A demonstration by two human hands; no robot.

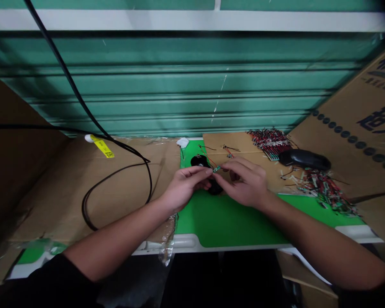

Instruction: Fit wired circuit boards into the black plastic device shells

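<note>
Green circuit board (216,169) pinched between both hands (188,185), black device (199,161) just beside, wires (208,150) near.

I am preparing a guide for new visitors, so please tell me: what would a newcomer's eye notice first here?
Probably the two hands, left and right, meeting over the green tabletop around a small green circuit board. Next, the tangled red-and-black wired boards at right, and the black cable looping over cardboard at left.
</note>
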